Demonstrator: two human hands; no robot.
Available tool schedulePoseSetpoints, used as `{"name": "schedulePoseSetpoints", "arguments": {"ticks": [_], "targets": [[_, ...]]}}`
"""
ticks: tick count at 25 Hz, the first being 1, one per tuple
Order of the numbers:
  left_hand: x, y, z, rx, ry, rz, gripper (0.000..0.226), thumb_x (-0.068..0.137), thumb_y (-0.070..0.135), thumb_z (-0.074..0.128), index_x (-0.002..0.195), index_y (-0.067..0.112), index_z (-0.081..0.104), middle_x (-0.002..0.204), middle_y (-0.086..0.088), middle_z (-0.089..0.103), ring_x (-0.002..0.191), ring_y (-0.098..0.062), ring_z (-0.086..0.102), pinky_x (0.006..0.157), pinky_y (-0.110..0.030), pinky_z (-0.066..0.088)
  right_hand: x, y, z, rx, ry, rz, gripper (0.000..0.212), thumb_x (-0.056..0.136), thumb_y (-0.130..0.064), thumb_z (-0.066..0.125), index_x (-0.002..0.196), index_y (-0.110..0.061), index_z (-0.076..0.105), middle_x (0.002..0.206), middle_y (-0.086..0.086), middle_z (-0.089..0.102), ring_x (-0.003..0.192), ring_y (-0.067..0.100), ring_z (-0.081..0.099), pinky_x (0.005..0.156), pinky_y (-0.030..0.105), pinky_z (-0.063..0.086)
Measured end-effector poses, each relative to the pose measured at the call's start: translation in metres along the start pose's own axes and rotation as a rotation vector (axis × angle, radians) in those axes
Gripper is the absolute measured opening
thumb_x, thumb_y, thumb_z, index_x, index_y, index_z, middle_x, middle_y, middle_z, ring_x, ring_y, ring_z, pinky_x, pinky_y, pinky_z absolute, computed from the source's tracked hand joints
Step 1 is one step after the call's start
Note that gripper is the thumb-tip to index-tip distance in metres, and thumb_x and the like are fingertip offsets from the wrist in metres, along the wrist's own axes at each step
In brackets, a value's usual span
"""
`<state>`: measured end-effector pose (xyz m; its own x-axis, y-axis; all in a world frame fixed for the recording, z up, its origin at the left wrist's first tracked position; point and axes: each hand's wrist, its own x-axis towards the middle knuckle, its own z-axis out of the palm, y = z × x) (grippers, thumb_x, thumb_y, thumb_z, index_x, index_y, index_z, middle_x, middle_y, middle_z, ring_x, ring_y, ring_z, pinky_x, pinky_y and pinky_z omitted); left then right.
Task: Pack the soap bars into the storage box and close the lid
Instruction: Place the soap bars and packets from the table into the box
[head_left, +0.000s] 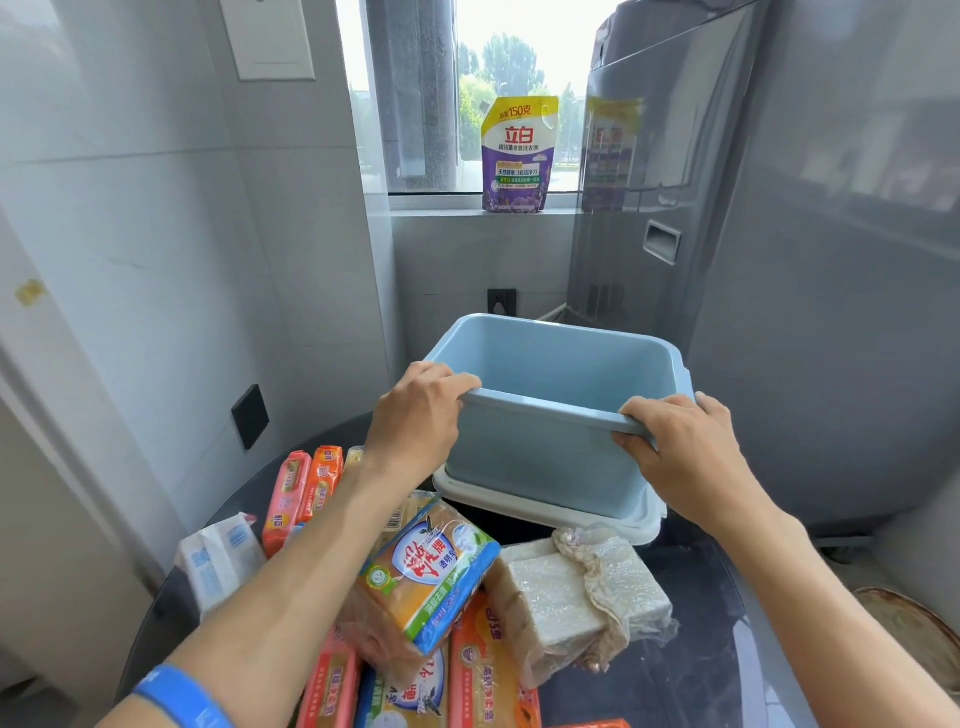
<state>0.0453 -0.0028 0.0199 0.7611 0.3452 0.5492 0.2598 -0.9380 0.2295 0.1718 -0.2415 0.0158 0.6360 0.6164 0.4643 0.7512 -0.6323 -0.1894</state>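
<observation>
Grip: left hand and right hand were each clamped over the near rim of the storage box, fingers hooked inside
Box: it was tilted away from me, seemingly raised, its base over the pale lid lying on the dark table
Contents: I saw nothing inside, only bare blue walls
Soap bars: all were outside, heaped on the table nearer me, among them a yellow wrapped bar, a pale bagged block, and orange bars
Advice: I judged it best to set the box down level beside the lid, clear of the heap, then load flat bars in rows
</observation>
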Motion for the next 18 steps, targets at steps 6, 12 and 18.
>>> {"name": "schedulePoseSetpoints", "arguments": {"ticks": [6,12,18], "targets": [[-0.002,0.008,-0.001,0.034,-0.09,0.038,0.023,0.094,0.01,0.053,0.107,0.026,0.063,0.096,0.004,0.064,0.102,-0.02,0.056,0.065,-0.034,0.042,-0.014,-0.009,-0.027,-0.017,-0.044,-0.021,0.014,0.085,-0.029,0.069,0.096,-0.024,0.062,0.085,-0.014,0.063,0.107,0.024,0.056,0.111,0.053,0.024],[-0.01,0.009,-0.009,0.009,-0.114,0.046,0.023,0.092,0.006,0.051,0.106,0.021,0.062,0.095,0.0,0.064,0.098,-0.021,0.056,0.075,-0.038,0.049,-0.046,-0.047,-0.035,-0.01,-0.6,-0.369,0.068,0.069,-0.053,0.072,0.131,-0.039,0.048,0.125,-0.02,0.058,0.125,0.005,0.045,0.12,0.038,0.008],[-0.016,0.008,-0.005,-0.064,-0.167,0.074,0.028,0.093,0.011,0.055,0.12,0.017,0.058,0.117,-0.001,0.062,0.116,-0.022,0.051,0.099,-0.042,0.044,-0.076,-0.055,0.022,-0.064,-0.571,-0.379,0.104,0.06,-0.035,0.08,0.146,-0.037,0.021,0.14,-0.007,0.039,0.13,0.019,0.039,0.107,0.029,0.034]]}}
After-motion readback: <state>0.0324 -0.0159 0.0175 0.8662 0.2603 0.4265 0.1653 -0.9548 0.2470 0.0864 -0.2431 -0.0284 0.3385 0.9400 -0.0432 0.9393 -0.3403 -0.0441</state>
